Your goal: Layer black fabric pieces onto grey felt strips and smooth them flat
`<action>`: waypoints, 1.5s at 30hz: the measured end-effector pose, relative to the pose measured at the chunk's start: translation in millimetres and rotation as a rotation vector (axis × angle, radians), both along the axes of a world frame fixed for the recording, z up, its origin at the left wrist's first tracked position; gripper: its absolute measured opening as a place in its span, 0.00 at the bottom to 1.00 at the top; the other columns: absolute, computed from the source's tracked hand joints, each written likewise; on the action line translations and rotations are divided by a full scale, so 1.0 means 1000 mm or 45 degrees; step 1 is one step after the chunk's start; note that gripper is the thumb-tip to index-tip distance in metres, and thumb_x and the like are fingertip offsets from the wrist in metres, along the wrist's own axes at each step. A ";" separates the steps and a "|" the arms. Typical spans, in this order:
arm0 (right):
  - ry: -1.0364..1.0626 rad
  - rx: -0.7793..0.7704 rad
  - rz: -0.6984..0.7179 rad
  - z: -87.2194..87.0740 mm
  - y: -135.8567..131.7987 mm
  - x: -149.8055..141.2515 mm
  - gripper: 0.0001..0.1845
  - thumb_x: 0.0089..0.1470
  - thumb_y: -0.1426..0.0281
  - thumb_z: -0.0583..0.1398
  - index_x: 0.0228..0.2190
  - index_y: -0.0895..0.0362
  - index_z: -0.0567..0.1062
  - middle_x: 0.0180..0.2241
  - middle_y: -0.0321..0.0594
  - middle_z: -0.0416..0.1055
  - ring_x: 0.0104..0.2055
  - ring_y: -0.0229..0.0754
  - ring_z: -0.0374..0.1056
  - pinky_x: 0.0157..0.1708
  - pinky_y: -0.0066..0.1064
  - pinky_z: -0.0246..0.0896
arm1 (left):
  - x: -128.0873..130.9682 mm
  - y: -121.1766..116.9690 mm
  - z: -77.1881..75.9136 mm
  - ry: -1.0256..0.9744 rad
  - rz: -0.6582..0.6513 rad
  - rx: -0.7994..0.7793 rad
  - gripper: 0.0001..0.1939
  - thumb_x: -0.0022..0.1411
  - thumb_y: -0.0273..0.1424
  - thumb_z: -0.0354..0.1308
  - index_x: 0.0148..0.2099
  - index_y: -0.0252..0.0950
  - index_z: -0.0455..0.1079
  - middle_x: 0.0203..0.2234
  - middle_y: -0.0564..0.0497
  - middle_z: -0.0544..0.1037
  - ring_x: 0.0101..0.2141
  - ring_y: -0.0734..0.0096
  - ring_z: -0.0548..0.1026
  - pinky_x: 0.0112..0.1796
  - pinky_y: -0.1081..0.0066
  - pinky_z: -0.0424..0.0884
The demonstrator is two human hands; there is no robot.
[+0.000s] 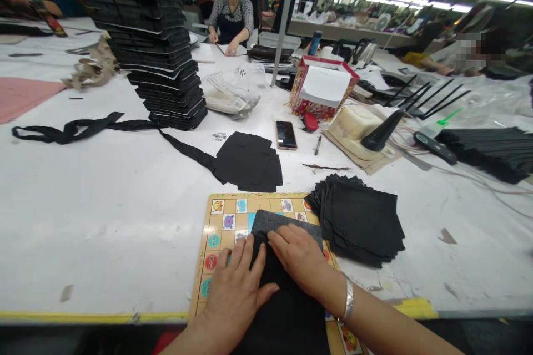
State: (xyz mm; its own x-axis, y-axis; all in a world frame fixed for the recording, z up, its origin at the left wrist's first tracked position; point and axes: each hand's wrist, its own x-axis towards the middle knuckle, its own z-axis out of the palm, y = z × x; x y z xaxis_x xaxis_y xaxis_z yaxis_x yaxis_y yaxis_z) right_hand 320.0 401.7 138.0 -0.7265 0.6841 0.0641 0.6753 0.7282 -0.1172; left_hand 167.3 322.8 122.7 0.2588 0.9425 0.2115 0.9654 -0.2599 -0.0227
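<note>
Pressing flat on a long black cloth [283, 321], its long axis running straight away from the body toward the far side, its far end lying over a grey felt panel [283, 223]. Both the left grip [235, 288] and the right grip [297, 258] spread open, palms down, pinching nothing, one on each side of the cloth's middle, the right one higher and nearer the uncovered felt, a silver bangle [348, 299] on its wrist. Underneath, a printed game board [250, 198] with animal squares along its edges, resting on a white desk [104, 222] with a yellow strip along its near edge. Just right of the board and touching its corner, a fanned pile of black fabric squares [362, 222]. Farther out, a flat cut black piece [245, 163] trailing a black strap [70, 127] off to the left, with a phone [286, 135] and a pen [317, 144] to its right. Beyond those, a tall leaning stack of black pieces [154, 50], a plastic bag [233, 91] and a red patterned tissue box [322, 105], and across the desk, a co-worker's hand [231, 47] on a sheet of paper.
</note>
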 end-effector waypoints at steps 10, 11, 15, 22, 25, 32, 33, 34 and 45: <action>0.089 0.134 0.221 -0.007 -0.006 0.014 0.17 0.56 0.76 0.53 0.48 0.64 0.67 0.35 0.47 0.68 0.35 0.44 0.60 0.33 0.35 0.57 | -0.003 0.000 0.001 -0.024 0.003 -0.018 0.29 0.56 0.52 0.51 0.55 0.43 0.65 0.52 0.45 0.70 0.49 0.55 0.67 0.46 0.58 0.62; 0.067 0.135 0.220 -0.007 -0.006 0.013 0.17 0.56 0.76 0.54 0.48 0.64 0.67 0.35 0.46 0.68 0.35 0.44 0.59 0.32 0.36 0.57 | -0.004 0.000 0.001 -0.032 -0.004 -0.020 0.29 0.56 0.52 0.51 0.55 0.43 0.65 0.52 0.45 0.70 0.49 0.55 0.67 0.46 0.58 0.62; -0.012 0.119 0.218 -0.004 -0.005 0.009 0.17 0.55 0.76 0.55 0.48 0.64 0.67 0.35 0.45 0.67 0.34 0.44 0.59 0.31 0.35 0.56 | -0.005 0.001 0.000 -0.077 -0.022 -0.002 0.30 0.56 0.52 0.50 0.54 0.40 0.65 0.50 0.45 0.71 0.48 0.57 0.68 0.46 0.59 0.62; -0.090 0.099 0.205 0.002 -0.004 0.006 0.15 0.55 0.75 0.55 0.45 0.63 0.68 0.34 0.43 0.65 0.34 0.44 0.58 0.30 0.35 0.54 | -0.011 0.017 0.007 -0.031 0.019 -0.054 0.28 0.58 0.49 0.51 0.54 0.36 0.65 0.46 0.43 0.73 0.47 0.57 0.68 0.45 0.59 0.62; -0.093 0.090 0.186 0.004 -0.004 0.004 0.14 0.55 0.76 0.55 0.45 0.62 0.68 0.34 0.42 0.65 0.34 0.44 0.58 0.30 0.35 0.54 | -0.023 0.023 0.011 0.021 0.115 0.001 0.25 0.59 0.46 0.50 0.50 0.34 0.68 0.48 0.41 0.72 0.47 0.54 0.68 0.44 0.57 0.64; -0.026 0.066 0.159 0.000 -0.005 0.015 0.13 0.56 0.75 0.55 0.44 0.61 0.69 0.34 0.43 0.66 0.34 0.43 0.59 0.31 0.34 0.56 | -0.010 0.012 -0.007 -0.085 -0.161 0.140 0.20 0.64 0.36 0.44 0.54 0.32 0.63 0.48 0.42 0.72 0.49 0.61 0.68 0.50 0.61 0.62; -0.004 0.063 0.164 -0.001 -0.005 0.024 0.14 0.56 0.75 0.54 0.45 0.60 0.69 0.34 0.43 0.66 0.34 0.42 0.59 0.31 0.33 0.57 | -0.007 0.011 -0.008 -0.071 -0.165 0.131 0.20 0.64 0.35 0.44 0.54 0.32 0.64 0.47 0.42 0.73 0.48 0.62 0.69 0.50 0.61 0.62; 0.022 0.067 0.168 -0.003 -0.005 0.034 0.14 0.57 0.76 0.53 0.46 0.60 0.68 0.34 0.43 0.67 0.34 0.42 0.59 0.32 0.33 0.58 | -0.005 0.010 -0.008 -0.052 -0.167 0.125 0.19 0.64 0.34 0.45 0.54 0.32 0.64 0.47 0.42 0.73 0.48 0.62 0.69 0.50 0.61 0.62; 0.124 0.102 0.232 -0.008 -0.011 0.086 0.15 0.60 0.77 0.48 0.46 0.62 0.70 0.34 0.45 0.67 0.35 0.42 0.59 0.37 0.34 0.61 | 0.010 0.014 0.008 0.184 -0.187 -0.017 0.25 0.62 0.44 0.48 0.55 0.33 0.65 0.46 0.39 0.73 0.47 0.54 0.69 0.50 0.56 0.61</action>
State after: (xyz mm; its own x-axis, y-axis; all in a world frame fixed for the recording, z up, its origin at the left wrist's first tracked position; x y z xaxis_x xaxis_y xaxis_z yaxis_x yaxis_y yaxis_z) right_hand 406.5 390.9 130.4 -0.8256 0.5317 0.1888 0.5198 0.8469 -0.1121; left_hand 177.0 337.2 130.6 0.4205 0.8948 0.1500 0.9040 -0.3990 -0.1536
